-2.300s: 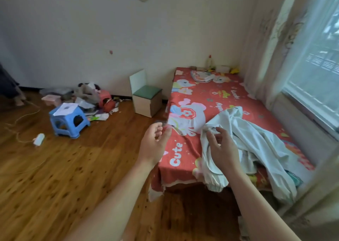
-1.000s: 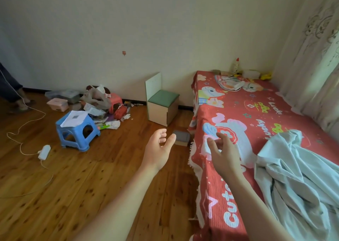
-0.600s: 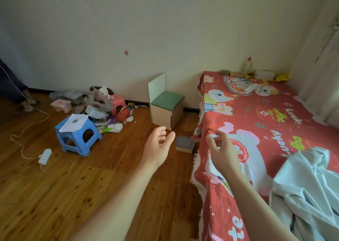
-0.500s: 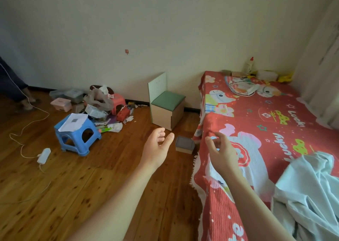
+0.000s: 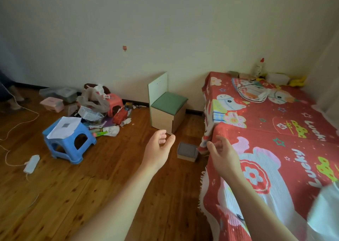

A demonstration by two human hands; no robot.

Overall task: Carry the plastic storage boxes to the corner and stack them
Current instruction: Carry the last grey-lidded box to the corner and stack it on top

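A small box with a grey lid (image 5: 187, 151) lies on the wooden floor beside the bed's near corner. A clear storage box (image 5: 60, 92) and a pink one (image 5: 52, 104) sit against the far wall at the left. My left hand (image 5: 158, 150) is held out in the air, fingers relaxed and holding nothing, just left of the grey-lidded box. My right hand (image 5: 222, 155) is raised over the bed's edge, fingers loosely spread and empty.
A bed with a red cartoon sheet (image 5: 275, 140) fills the right side. A small green-seated chair (image 5: 167, 109) stands by the wall. A blue stool (image 5: 68, 141) with paper on it, a pile of clutter (image 5: 99, 110) and a white cable with a power strip (image 5: 31, 163) lie at the left.
The view has swung left from the bed and window toward the floor and wall. The grey-lidded box came into view. Both hands stay raised and empty.
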